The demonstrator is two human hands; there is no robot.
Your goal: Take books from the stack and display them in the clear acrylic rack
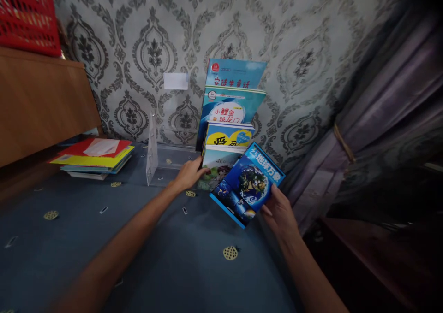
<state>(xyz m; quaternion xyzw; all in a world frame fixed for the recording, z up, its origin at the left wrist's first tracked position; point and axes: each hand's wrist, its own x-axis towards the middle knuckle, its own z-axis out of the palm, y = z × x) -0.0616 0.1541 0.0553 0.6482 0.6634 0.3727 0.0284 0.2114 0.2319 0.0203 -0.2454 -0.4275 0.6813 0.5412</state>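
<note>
My right hand (280, 207) is closed on the lower right edge of a blue book (249, 184) with a globe on its cover, tilted in front of the rack. My left hand (189, 172) rests against the left edge of the standing books, thumb and forefinger apart. Its thumb lies over the front greenish book (216, 168). Behind that stand a yellow-and-blue book (224, 134), a teal book (230, 105) and a taller blue book (238, 71). They stand in stepped rows at the right of a clear acrylic rack (152, 151).
A pile of books (100, 154) with red and yellow covers lies at the left, beside a wooden cabinet (44, 101) that carries a red basket (29, 20). A patterned dark blue cloth (166, 257) covers the surface. A tied purple curtain (346, 115) hangs at the right.
</note>
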